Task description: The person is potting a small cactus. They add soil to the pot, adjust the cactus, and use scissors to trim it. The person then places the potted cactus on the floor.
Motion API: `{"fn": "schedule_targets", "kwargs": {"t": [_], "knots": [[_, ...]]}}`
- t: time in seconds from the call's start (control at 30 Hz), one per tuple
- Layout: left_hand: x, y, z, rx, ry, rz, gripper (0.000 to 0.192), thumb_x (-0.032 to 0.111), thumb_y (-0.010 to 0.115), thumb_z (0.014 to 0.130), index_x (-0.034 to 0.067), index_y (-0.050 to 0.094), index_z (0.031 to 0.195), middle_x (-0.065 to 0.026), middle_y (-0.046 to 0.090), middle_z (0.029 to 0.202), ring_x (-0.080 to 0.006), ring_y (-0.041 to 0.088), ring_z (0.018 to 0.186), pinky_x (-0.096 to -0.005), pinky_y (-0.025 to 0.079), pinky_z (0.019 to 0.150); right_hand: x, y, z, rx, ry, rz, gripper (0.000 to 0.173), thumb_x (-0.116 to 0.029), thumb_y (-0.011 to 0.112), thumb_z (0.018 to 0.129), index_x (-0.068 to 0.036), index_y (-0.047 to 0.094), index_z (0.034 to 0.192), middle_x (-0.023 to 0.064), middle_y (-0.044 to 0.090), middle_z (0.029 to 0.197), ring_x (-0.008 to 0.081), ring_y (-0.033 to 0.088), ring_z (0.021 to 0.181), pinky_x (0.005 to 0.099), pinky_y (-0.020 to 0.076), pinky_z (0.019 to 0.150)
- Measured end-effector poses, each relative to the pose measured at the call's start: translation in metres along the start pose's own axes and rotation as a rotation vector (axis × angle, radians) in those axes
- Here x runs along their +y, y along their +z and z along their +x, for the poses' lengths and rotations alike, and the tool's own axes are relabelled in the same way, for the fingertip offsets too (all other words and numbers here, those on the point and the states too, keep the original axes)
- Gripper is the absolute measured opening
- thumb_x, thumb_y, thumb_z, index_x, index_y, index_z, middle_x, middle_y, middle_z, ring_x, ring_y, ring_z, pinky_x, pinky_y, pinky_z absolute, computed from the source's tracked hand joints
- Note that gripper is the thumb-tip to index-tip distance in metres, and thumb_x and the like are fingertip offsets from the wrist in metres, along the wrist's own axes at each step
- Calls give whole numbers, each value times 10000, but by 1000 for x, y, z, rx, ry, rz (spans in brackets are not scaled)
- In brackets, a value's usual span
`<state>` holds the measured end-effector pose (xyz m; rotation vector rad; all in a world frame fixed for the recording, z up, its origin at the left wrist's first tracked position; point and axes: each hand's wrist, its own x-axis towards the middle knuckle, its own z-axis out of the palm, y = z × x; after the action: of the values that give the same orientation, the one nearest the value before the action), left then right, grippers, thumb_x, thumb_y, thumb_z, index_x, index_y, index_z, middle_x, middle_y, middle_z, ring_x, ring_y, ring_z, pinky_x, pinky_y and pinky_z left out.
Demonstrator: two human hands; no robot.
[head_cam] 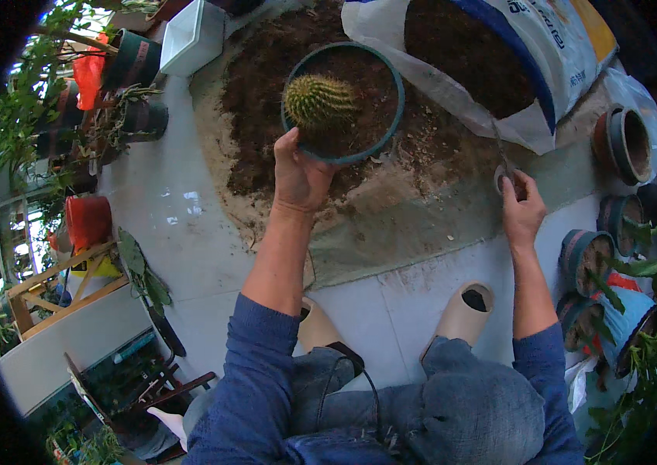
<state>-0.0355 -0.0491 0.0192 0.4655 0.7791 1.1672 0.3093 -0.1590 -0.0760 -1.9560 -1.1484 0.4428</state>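
Observation:
My left hand [303,174] grips the near rim of a round green plastic pot [395,125]. A ribbed, spiny barrel cactus [320,102] leans to the left inside it, on dark soil [372,87]. Off to the right, my right hand [520,200] is closed on the round end of a thin metal tool [500,139]; its far end points up towards the open soil bag and its exact kind cannot be told. The white and blue bag [567,64] lies on its side with dark soil in its mouth.
Loose soil [253,116] covers much of a greenish ground sheet [375,250]. A white plastic planter [180,43] stands at upper left. Stacked empty pots [619,145] and potted plants [587,261] line the right side. A wooden frame [67,290] is at left.

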Motion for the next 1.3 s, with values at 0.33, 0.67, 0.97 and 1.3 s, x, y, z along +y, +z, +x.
{"fn": "schedule_targets", "kwargs": {"t": [0.33,0.67,0.97,1.3], "knots": [[2,-18,0,-142,-35,37,627,349,615,886,-8,498,1388,-152,607,1332,-291,591,1224,-456,469,1053,41,4,16,2,-282,-264,246,-124,720,843,-17,699,1064,164,708,985,305,684,836,375,544,736],[-41,3,-15,-115,-186,162,668,270,664,826,-52,478,1380,-164,594,1316,-275,600,1195,-421,487,1042,-148,-4,34,-513,-27,641,357,-182,653,933,36,664,1215,109,723,1111,188,664,1006,328,506,914],[-63,8,-27,-94,-229,166,620,210,639,846,-62,479,1379,-153,614,1289,-254,613,1172,-409,524,992,-130,3,43,-668,-31,321,325,-215,670,897,-15,705,1151,135,752,925,188,705,865,346,533,800],[-61,8,-19,-143,-330,137,509,217,594,894,-34,518,1331,-127,628,1242,-246,654,1085,-431,569,906,-133,3,69,-1020,116,307,448,-323,606,991,42,640,1249,86,710,1105,153,639,989,308,501,908]]}}
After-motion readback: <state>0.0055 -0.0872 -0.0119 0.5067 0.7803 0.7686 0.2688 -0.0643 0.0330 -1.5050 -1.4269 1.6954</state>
